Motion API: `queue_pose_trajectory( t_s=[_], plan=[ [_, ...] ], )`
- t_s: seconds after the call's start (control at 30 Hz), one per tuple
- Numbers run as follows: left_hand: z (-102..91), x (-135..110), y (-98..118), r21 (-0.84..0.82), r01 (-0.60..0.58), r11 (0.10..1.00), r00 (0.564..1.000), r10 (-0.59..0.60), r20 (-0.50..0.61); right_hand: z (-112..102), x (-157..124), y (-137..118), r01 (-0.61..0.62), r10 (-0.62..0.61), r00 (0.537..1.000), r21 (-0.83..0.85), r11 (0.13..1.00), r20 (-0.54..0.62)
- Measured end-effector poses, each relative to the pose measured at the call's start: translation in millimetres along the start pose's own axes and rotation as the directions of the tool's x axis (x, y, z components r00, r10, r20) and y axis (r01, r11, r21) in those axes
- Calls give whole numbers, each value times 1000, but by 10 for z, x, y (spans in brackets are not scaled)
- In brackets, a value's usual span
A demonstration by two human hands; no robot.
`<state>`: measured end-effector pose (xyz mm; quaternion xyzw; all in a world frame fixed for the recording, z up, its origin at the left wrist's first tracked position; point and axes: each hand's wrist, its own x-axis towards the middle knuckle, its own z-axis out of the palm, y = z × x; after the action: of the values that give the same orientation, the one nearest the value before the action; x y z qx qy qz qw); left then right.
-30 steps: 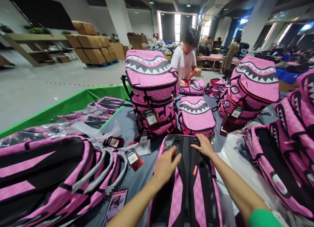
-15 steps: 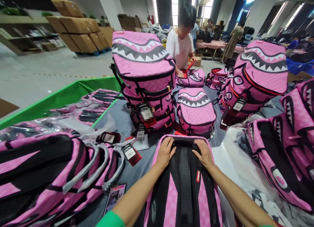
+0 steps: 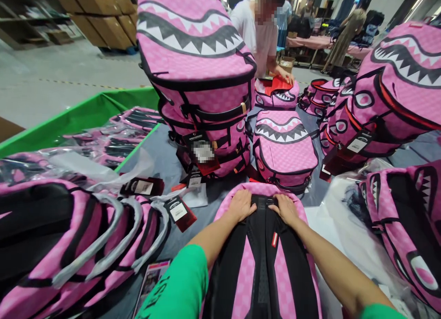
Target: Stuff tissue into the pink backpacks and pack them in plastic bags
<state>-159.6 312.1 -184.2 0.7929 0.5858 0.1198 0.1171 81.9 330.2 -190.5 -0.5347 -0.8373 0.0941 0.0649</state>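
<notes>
Directly in front of me a pink checkered backpack (image 3: 263, 264) lies with its black back panel and shoulder straps facing up. At its top left, my left hand (image 3: 242, 206) is closed on the bag, fingers curled at the strap's upper end. My right hand (image 3: 285, 209) grips the top right in the same way, opposite the left. A small red-and-white label (image 3: 274, 239) shows on the right strap. Just beyond the bag's top edge lies a smaller pink backpack (image 3: 284, 149) with a shark-mouth print. What the fingertips press underneath is hidden.
A tall stack of pink bags (image 3: 206, 94) stands ahead left; another stack (image 3: 396, 89) stands right. Bags with wrapped handles (image 3: 103, 245) lie at left, near a phone-like item (image 3: 151, 282). Across the table a co-worker (image 3: 257, 39) handles a bag (image 3: 272, 96).
My view has tipped down and moved closer. Both hands stay on the backpack's top, whose pink upper edge now bulges further forward. The co-worker's red-lined bag flap has shifted.
</notes>
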Motion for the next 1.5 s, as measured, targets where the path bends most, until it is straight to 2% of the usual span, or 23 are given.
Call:
queue_pose_trajectory(
  t_s=[0.1, 0.17, 0.23, 0.37, 0.43, 0.5, 0.57, 0.63, 0.7, 0.77, 0.83, 0.9, 0.97, 1.03, 1.1, 1.17, 1.23, 1.3, 1.43, 1.5],
  plan=[
    [-67, 116, 0, -11, 66, 998, 997, -66, 38, 19, 119, -69, -73, 75, 997, -83, 994, 15],
    [-123, 23, 79, -27, 106, 994, 993, -104, 55, 29, 122, -134, -115, 118, 993, -126, 985, 16],
    [-122, -196, 251, -45, 149, 988, 987, -146, 60, 44, 113, -188, -146, 150, 989, -154, 977, 12],
    [55, -633, 689, -69, 187, 980, 980, -182, 80, 24, 197, -237, -178, 181, 983, -164, 970, 3],
    [138, -670, 800, -45, 203, 978, 978, -200, 64, -42, 261, -259, -188, 191, 981, -150, 971, 6],
    [175, -595, 810, -8, 246, 969, 969, -246, 27, -128, 223, -318, -194, 197, 980, -128, 973, 12],
    [183, -496, 770, 10, 283, 959, 959, -283, -11, -200, -22, -439, -187, 190, 982, -108, 976, 23],
    [188, -430, 737, -7, 288, 958, 956, -288, -58, -238, -485, -619, -143, 145, 989, -88, 986, 18],
    [198, -396, 732, -59, 274, 960, 954, -279, -107, -257, -1023, -819, -45, 44, 999, -60, 997, -19],
    [197, -375, 749, -115, 263, 958, 952, -276, -129, -266, -1414, -969, 64, -66, 997, -39, 997, -50],
    [161, -387, 784, -151, 272, 950, 949, -291, -119, -246, -1525, -1010, 95, -96, 995, -41, 995, -28],
    [71, -498, 843, -167, 293, 941, 944, -313, -103, -180, -1411, -949, 41, -40, 999, -58, 998, 16],
    [-77, -763, 934, -200, 197, 960, 976, -212, -57, -84, -1236, -853, 8, -6, 999, -62, 998, 34],
    [-256, -1153, 1055, -285, -41, 958, 998, 51, 28, 2, -1130, -795, -4, 6, 1000, -59, 998, 27],
    [-398, -1554, 1179, -367, -284, 886, 937, 337, 88, 51, -1112, -792, -15, 16, 1000, -55, 998, 18],
    [-424, -1839, 1259, -371, -429, 824, 854, 503, 130, 67, -1126, -815, -28, 28, 1000, -47, 999, 11],
    [-303, -1960, 1262, -345, -502, 793, 788, 584, 196, 77, -1115, -824, -38, 38, 999, -27, 999, -4],
    [-77, -1961, 1197, -342, -513, 787, 752, 604, 262, 96, -1079, -803, -58, 58, 998, 1, 998, -36],
    [366, -1924, 1035, -341, -465, 817, 767, 564, 307, 104, -1184, -793, -91, 99, 990, 87, 992, -101],
    [481, -1953, 1007, -342, -443, 828, 782, 544, 305, 40, -1431, -900, -13, 30, 991, 128, 992, -130]
  ],
)
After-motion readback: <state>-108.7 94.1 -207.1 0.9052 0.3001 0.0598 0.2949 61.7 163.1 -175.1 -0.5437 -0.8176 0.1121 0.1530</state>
